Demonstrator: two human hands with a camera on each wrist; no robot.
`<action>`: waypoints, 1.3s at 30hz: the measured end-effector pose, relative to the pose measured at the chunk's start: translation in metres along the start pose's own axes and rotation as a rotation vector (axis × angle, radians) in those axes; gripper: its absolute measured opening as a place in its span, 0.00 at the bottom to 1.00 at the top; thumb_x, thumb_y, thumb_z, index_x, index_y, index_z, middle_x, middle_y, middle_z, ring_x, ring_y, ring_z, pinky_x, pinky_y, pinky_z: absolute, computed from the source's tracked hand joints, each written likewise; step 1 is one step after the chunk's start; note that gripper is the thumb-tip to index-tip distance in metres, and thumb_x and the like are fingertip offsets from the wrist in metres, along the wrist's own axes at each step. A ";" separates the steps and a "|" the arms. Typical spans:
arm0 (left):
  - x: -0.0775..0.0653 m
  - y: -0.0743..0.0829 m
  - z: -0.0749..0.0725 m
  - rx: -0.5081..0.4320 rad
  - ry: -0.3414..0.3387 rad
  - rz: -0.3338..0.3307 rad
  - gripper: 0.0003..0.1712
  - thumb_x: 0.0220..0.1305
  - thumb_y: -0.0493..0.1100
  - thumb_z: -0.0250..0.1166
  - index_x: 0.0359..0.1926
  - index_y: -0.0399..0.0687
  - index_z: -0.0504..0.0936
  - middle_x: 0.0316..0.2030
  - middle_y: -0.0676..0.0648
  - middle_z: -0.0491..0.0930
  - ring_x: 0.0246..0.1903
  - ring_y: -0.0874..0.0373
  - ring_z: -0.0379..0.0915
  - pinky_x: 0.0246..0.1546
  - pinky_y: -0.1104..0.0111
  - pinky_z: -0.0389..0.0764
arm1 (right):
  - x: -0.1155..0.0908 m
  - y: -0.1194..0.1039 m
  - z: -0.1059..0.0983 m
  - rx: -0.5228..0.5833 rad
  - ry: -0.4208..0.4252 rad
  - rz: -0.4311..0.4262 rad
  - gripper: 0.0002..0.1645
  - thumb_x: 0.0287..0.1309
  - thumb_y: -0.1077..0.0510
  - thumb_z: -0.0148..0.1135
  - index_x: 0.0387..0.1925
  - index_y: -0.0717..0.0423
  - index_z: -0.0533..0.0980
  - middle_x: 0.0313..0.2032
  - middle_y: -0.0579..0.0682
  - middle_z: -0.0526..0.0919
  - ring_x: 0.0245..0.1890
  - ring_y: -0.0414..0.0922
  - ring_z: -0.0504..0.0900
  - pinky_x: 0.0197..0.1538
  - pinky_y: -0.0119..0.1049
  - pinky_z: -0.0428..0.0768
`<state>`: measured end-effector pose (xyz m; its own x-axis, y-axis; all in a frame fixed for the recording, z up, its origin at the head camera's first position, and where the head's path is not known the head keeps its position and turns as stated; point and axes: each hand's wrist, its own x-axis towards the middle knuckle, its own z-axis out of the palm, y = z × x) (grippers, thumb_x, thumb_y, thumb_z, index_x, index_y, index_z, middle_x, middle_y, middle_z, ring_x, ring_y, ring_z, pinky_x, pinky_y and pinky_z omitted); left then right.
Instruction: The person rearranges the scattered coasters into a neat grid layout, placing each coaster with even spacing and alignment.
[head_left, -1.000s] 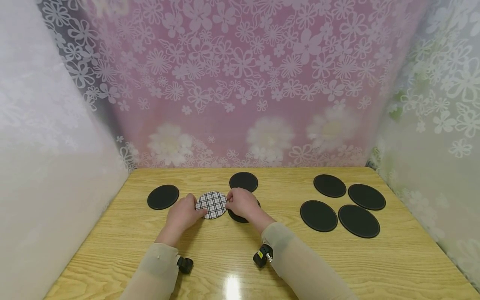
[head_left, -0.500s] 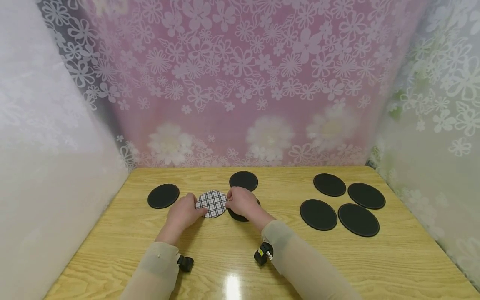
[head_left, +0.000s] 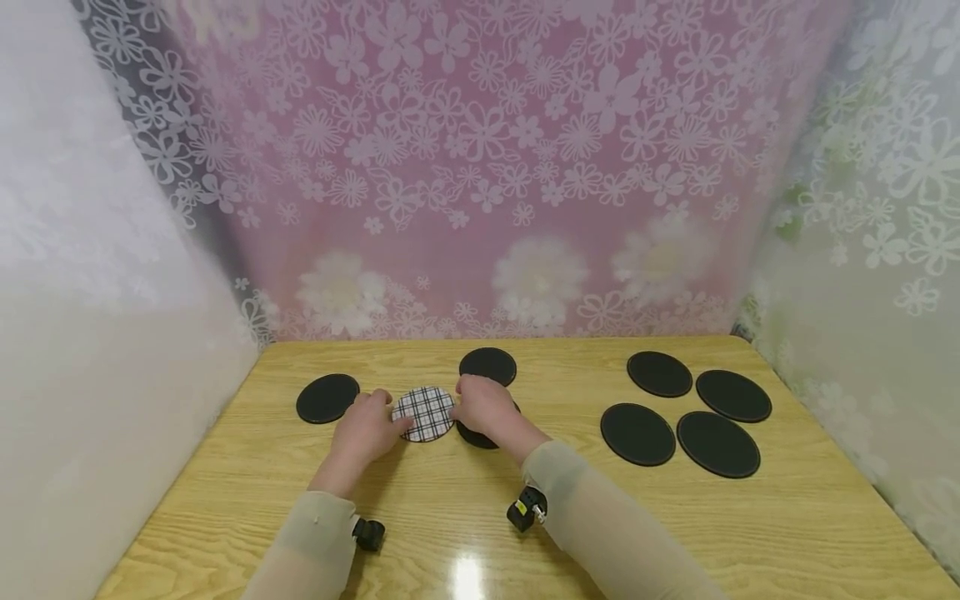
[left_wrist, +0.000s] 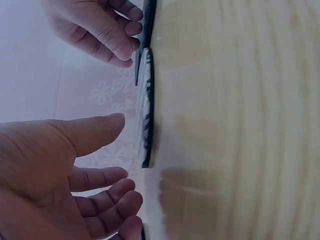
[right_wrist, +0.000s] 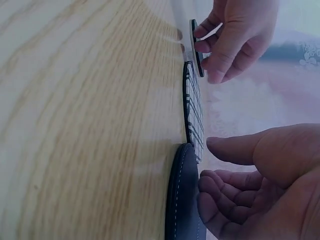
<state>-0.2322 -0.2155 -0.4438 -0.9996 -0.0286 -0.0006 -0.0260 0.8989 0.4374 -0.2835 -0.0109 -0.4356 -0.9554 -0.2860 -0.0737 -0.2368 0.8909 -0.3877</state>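
A round coaster with a black-and-white plaid face point(head_left: 425, 414) lies flat on the wooden table, plaid side up. At its left edge is my left hand point(head_left: 367, 429), thumb stretched out and fingers loosely bent, holding nothing. My right hand point(head_left: 486, 407) hovers by the coaster's right edge with a gap between thumb and fingers. Below that hand lies a black coaster point(right_wrist: 185, 200) with a stitched rim, partly hidden in the head view. In the right wrist view the black coaster sits right beside the plaid one.
Another black coaster point(head_left: 327, 398) lies to the left, just beyond my left hand. One more black coaster point(head_left: 487, 367) is at the back middle. Several black coasters point(head_left: 718, 443) are grouped at the right. A pink flowered curtain point(head_left: 480, 208) hangs behind the table point(head_left: 450, 517).
My fingers have eased away from the plaid coaster's edges, where both hands had been touching it. The coaster stays in place, and the head view has tilted slightly.
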 end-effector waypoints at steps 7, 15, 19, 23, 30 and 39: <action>-0.007 -0.001 -0.017 0.008 0.050 -0.015 0.35 0.78 0.53 0.71 0.70 0.29 0.78 0.63 0.27 0.78 0.64 0.26 0.74 0.61 0.35 0.77 | -0.001 -0.005 -0.002 0.010 0.060 -0.009 0.26 0.73 0.48 0.76 0.63 0.57 0.83 0.52 0.52 0.88 0.48 0.50 0.87 0.52 0.48 0.86; -0.010 -0.011 -0.028 0.072 0.059 -0.040 0.36 0.82 0.56 0.66 0.75 0.32 0.75 0.72 0.26 0.74 0.70 0.21 0.67 0.66 0.27 0.69 | 0.006 -0.009 -0.003 0.028 0.098 -0.044 0.35 0.74 0.43 0.74 0.71 0.57 0.80 0.59 0.56 0.85 0.52 0.53 0.87 0.53 0.51 0.87; -0.011 -0.017 -0.031 0.096 0.070 -0.050 0.38 0.83 0.57 0.64 0.78 0.33 0.72 0.73 0.26 0.72 0.72 0.21 0.65 0.68 0.27 0.67 | 0.010 -0.014 -0.002 0.058 0.099 -0.068 0.37 0.76 0.42 0.72 0.76 0.56 0.76 0.69 0.59 0.79 0.65 0.58 0.82 0.62 0.56 0.83; -0.011 -0.026 -0.036 0.111 0.085 -0.054 0.39 0.84 0.58 0.63 0.78 0.33 0.71 0.74 0.25 0.71 0.72 0.20 0.64 0.65 0.26 0.70 | 0.014 -0.021 -0.001 0.093 0.100 -0.086 0.37 0.76 0.43 0.71 0.76 0.57 0.76 0.72 0.60 0.78 0.68 0.59 0.80 0.63 0.57 0.83; -0.007 -0.042 -0.044 0.100 0.071 -0.093 0.41 0.86 0.60 0.59 0.80 0.31 0.68 0.75 0.23 0.67 0.71 0.18 0.62 0.61 0.25 0.71 | 0.024 -0.029 0.005 0.116 0.098 -0.131 0.36 0.74 0.43 0.74 0.74 0.56 0.78 0.65 0.56 0.83 0.60 0.54 0.84 0.56 0.51 0.86; -0.001 -0.068 -0.054 0.101 0.069 -0.129 0.42 0.86 0.60 0.58 0.80 0.29 0.66 0.74 0.20 0.65 0.70 0.16 0.61 0.62 0.25 0.70 | 0.033 -0.042 0.008 0.111 0.065 -0.165 0.37 0.75 0.42 0.72 0.76 0.54 0.77 0.64 0.52 0.84 0.61 0.52 0.85 0.57 0.51 0.86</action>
<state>-0.2285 -0.3002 -0.4248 -0.9848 -0.1733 0.0120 -0.1586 0.9250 0.3454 -0.3034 -0.0606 -0.4288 -0.9157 -0.3979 0.0569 -0.3731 0.7888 -0.4884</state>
